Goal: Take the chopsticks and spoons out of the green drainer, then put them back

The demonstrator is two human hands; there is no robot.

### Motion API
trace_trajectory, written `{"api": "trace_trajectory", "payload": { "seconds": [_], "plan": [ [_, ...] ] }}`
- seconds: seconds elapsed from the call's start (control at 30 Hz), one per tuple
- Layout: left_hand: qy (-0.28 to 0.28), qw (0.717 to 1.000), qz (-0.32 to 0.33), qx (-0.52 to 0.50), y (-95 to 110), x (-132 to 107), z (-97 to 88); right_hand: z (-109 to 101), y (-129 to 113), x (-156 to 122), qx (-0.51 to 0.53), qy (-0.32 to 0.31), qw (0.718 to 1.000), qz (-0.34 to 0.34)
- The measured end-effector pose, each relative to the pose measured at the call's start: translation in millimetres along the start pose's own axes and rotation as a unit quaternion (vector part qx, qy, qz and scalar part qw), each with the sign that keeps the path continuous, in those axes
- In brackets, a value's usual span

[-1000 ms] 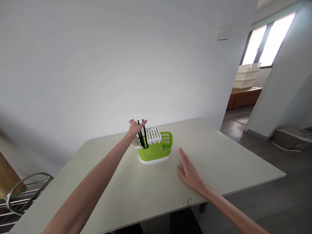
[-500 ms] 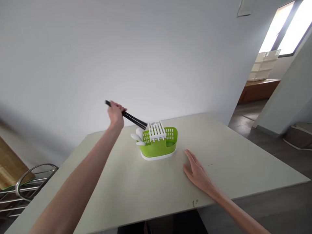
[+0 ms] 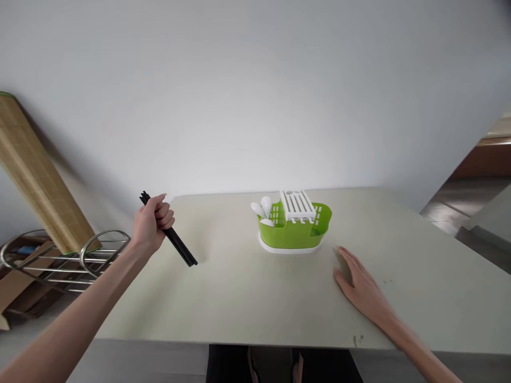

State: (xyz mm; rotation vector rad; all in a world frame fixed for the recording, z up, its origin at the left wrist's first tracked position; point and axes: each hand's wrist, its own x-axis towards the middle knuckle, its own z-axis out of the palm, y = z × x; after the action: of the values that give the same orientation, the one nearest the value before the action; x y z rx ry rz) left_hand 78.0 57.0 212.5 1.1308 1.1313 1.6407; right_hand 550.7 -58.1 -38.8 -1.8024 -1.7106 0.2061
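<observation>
My left hand (image 3: 153,221) is closed around a bundle of black chopsticks (image 3: 181,248), held above the left part of the table. Their lower ends slant down to the right, apart from the basket. A green cutlery basket (image 3: 289,236) with a white base stands at mid-table, a slotted white rack (image 3: 297,205) across its top. Several white spoons (image 3: 266,205) lean out of its left end, bowls up. My right hand (image 3: 361,284) rests on the table right of the basket, fingers stretched out, holding nothing and not touching the basket.
The pale table (image 3: 255,303) meets a white wall (image 3: 255,96) at the back. To the left, a metal rack (image 3: 96,255) stands beside the table, with a tall wooden board (image 3: 40,170) leaning on the wall. Dark marks (image 3: 358,339) show near the table's front edge.
My left hand has drawn the chopsticks away from the basket, left and down, and their tips now point lower. The view has turned left. My right hand still lies beside the basket.
</observation>
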Motion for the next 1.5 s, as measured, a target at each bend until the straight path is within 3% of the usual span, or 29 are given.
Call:
{"api": "trace_trajectory", "payload": {
  "seconds": [0.1,0.27,0.43,0.6,0.67,0.73,0.8,1.03,1.23,1.37,1.5],
  "plan": [
    [-0.021,0.999,0.029,0.034,-6.2,-17.1,-10.4,-1.1,-0.5,-1.4,-0.029,-0.017,0.999,0.006],
    [-0.066,0.996,0.006,0.065,-31.1,-41.3,-14.7,-1.4,-0.5,-3.6,-0.057,-0.024,0.998,0.004],
    [-0.109,0.990,0.005,0.088,-49.0,-45.3,-18.1,-2.8,2.4,-5.8,-0.068,-0.039,0.997,0.009],
    [-0.057,0.988,-0.014,0.146,-91.1,-37.7,-35.1,-3.6,4.0,-6.3,-0.066,-0.030,0.997,0.005],
    [-0.029,0.967,-0.050,0.250,-113.2,-34.8,-47.6,-2.1,5.0,-6.3,-0.062,-0.028,0.998,0.006],
    [-0.011,0.923,-0.068,0.378,-130.3,-29.4,-61.0,0.8,6.8,-6.3,-0.056,-0.024,0.998,0.003],
    [-0.002,0.894,-0.070,0.443,-139.6,-20.4,-72.9,4.7,9.5,-6.1,-0.048,-0.017,0.999,-0.003],
    [-0.013,0.829,-0.034,0.558,-150.6,13.5,-100.7,12.3,16.1,-4.3,-0.031,-0.012,0.999,-0.015],
    [-0.099,0.785,-0.029,0.611,-169.2,13.4,-116.7,9.2,13.2,-4.1,-0.023,-0.021,1.000,0.000],
    [-0.133,0.736,-0.002,0.664,-176.2,11.0,-116.4,7.5,12.2,-4.4,-0.026,-0.022,0.999,-0.002],
    [-0.130,0.740,-0.014,0.660,-174.2,9.6,-113.8,6.0,11.5,-4.9,-0.028,-0.017,0.999,-0.006]
  ]
}}
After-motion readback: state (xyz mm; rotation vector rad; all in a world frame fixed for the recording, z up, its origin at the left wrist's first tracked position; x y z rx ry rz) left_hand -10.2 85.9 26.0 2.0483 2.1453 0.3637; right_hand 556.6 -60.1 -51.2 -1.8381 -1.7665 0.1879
